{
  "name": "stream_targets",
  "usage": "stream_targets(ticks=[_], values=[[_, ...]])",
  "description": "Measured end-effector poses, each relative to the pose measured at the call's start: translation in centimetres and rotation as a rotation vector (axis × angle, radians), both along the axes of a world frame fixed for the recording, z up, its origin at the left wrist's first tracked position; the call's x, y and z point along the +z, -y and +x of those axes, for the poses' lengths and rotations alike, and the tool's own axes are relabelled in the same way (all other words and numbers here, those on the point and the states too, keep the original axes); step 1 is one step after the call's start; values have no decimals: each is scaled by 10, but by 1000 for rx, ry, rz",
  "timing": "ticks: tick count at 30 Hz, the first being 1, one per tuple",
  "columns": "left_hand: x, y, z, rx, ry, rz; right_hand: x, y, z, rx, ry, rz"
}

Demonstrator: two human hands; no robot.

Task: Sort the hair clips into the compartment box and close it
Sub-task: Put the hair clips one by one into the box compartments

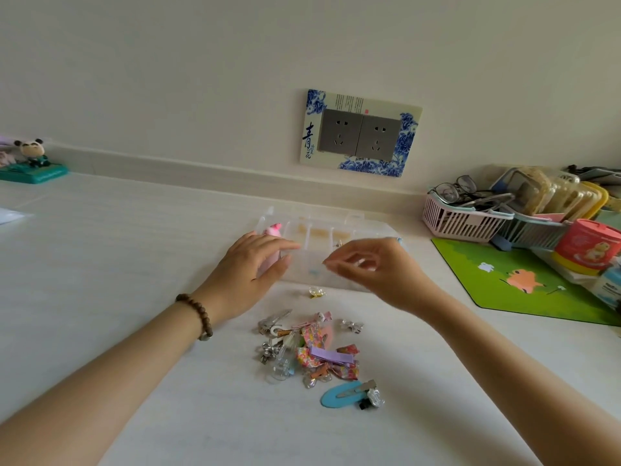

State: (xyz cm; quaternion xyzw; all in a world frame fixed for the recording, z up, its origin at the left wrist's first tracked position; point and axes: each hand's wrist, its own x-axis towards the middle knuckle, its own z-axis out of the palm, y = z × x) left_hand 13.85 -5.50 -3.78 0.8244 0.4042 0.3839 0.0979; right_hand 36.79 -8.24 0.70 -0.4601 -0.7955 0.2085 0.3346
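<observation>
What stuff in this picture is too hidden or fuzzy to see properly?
All in the head view:
- Compartment box: clear and washed out; how many compartments, and what is in most, cannot be made out.
- Right hand: blurred; whether its pinched fingers hold a clip is unclear.
- Pink item: mostly hidden by the left hand.
- Pile of hair clips: overlapping, so no exact count.

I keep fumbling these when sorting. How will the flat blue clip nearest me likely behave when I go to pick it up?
The blue clip lies flat on the table, so it will probably slide rather than roll. It looks thin and light, likely stiff given its metal clasp. With little edge to catch, the fingers may need to pinch it at the raised clasp end.
</observation>
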Motion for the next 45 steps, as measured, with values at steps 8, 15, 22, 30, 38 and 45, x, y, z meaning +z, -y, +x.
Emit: stream_targets(ticks=[8,15,22,30,38,45], values=[[0,1,1,-5,-18,19,-35,-6,-15,36,191,-61],[3,4,2,-11,-10,33,-43,-7,-14,-24,117,6],[4,7,3,-9,9,35,-22,-3,-18,-5,-343,-68],[4,7,3,-19,5,38,2,-28,-20,-138,-34,123],[5,8,3,-14,-4,56,-10,17,8,-19,-46,83],[3,7,4,0,-11,71,-33,31,32,-106,205,-140]])
